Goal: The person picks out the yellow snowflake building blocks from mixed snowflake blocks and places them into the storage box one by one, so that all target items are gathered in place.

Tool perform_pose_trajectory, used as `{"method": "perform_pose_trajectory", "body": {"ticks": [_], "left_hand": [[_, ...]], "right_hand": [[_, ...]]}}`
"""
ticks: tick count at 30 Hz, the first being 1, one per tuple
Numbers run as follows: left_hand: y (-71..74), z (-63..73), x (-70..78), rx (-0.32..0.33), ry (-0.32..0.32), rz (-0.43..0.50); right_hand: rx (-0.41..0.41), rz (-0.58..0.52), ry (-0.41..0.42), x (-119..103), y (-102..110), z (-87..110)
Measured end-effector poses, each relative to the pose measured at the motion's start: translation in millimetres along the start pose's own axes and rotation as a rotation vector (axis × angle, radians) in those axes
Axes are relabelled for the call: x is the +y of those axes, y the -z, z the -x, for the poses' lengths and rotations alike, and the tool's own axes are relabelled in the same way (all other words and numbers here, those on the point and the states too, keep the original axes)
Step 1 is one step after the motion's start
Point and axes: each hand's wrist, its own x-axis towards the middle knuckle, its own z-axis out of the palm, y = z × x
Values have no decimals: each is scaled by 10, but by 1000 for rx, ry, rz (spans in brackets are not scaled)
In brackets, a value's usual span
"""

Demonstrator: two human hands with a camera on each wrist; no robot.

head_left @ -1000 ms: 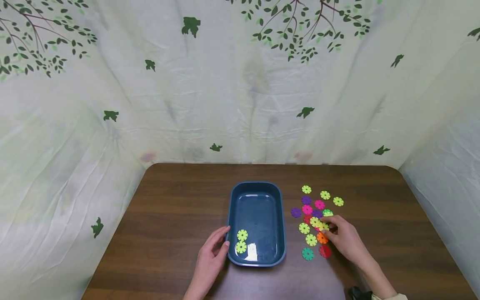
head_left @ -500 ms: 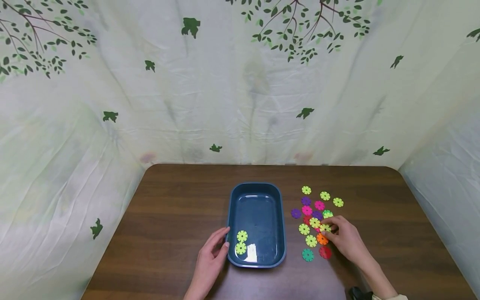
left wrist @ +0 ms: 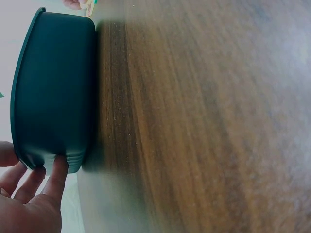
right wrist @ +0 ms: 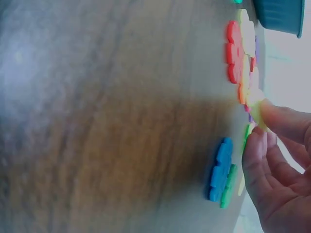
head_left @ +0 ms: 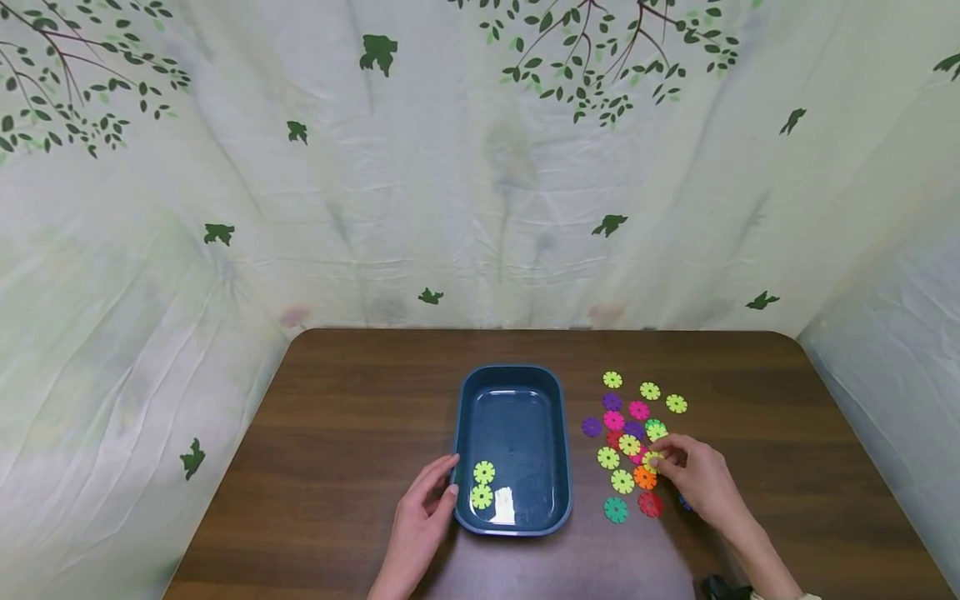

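In the head view, my left hand (head_left: pixel 422 521) rests its fingertips on the left side of a dark blue tray (head_left: pixel 566 450). The left wrist view shows the fingers (left wrist: pixel 57 177) touching the tray's outer wall (left wrist: pixel 56 92). Inside the tray lie two yellow flower-shaped discs (head_left: pixel 482 497), close together. My right hand (head_left: pixel 701 479) pinches a yellow flower-shaped disc (right wrist: pixel 256 109) between thumb and fingers, at the right side of a group of such discs. Below it are a pink disc (head_left: pixel 637 455) and an orange disc (head_left: pixel 644 477), partly overlapped.
Around the right hand lie several loose discs: yellow (head_left: pixel 608 457), purple (head_left: pixel 592 427), red (head_left: pixel 650 505) and teal (head_left: pixel 616 510). A blue disc (right wrist: pixel 221 169) and a green disc (right wrist: pixel 228 186) lie near the right hand. A leaf-patterned cloth (head_left: pixel 495 208) stands behind the wooden table (head_left: pixel 360 417).
My right hand has drawn slightly to the right with the yellow disc, uncovering more of the pink disc and a bit of blue disc beneath the hand. The left hand stays put.
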Motion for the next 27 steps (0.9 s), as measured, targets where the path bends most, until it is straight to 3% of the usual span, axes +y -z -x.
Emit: {"method": "perform_pose_trajectory", "body": {"ticks": [8,16,27], "left_hand": [[7,6,-26,-1,-58,74],[-17,0,0,16,-33,39],[2,8,-22,11,-74,68]], "right_hand": [[-40,-4,-25,-34,55,7],[-44,-20,1,-122,69,-13],[-79,-84,47,-269,44,-68]]}}
